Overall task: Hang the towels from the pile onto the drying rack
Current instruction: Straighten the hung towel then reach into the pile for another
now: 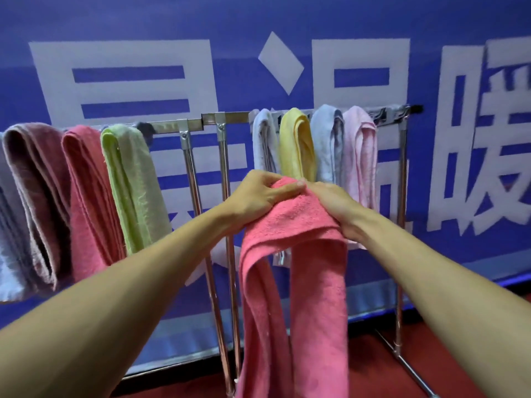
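A pink towel (296, 282) hangs folded from both my hands, in front of the metal drying rack (201, 122). My left hand (258, 196) grips its top fold from the left, thumb pressed across the cloth. My right hand (336, 208) grips the same fold from the right. The towel's two ends drop down toward the floor. The towel is held below the rack's top rail and is apart from it. On the rail hang a mauve towel (31, 196), a red-pink towel (89, 196), a green towel (132, 185), a white towel (264, 142), a yellow towel (297, 145), a grey-blue towel (327, 145) and a pale pink towel (360, 156).
A bare stretch of rail lies between the green and white towels, above two upright rack poles (227, 225). A blue banner (258, 38) with large white characters stands right behind the rack. Red floor (373, 369) shows below, with the rack's foot bar (408, 366) at lower right.
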